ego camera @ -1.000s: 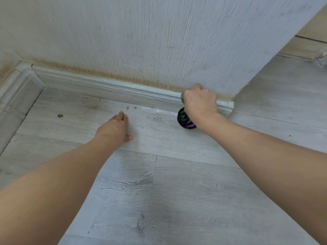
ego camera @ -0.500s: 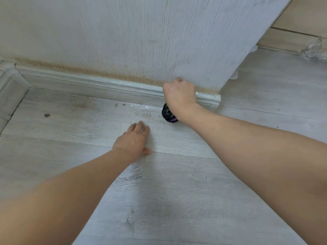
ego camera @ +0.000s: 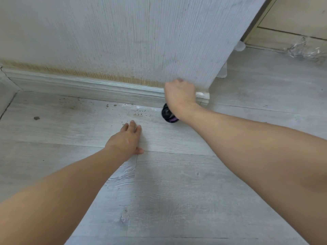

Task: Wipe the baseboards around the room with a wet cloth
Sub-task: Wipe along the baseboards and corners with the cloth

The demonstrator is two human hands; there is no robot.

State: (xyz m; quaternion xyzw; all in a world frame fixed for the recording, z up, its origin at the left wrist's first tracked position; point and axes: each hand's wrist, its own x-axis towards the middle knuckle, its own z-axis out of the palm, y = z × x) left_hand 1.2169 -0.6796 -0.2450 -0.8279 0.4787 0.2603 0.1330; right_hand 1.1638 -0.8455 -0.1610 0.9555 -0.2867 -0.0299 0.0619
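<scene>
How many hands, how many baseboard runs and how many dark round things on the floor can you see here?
Hands: 2, left hand flat on the floor, right hand at the baseboard.
Baseboard runs: 2, second at the left corner.
Dark round object: 1.
Total: 5.

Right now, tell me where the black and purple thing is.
In the head view it lies on the floor right of centre, against the baseboard near its right end, partly hidden under the right hand and wrist.

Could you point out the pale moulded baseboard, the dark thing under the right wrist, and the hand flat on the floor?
Pale moulded baseboard (ego camera: 88, 86): head view, its face.
Black and purple object (ego camera: 168, 114): head view, visible edge.
Left hand (ego camera: 124, 141): head view, its back.
</scene>
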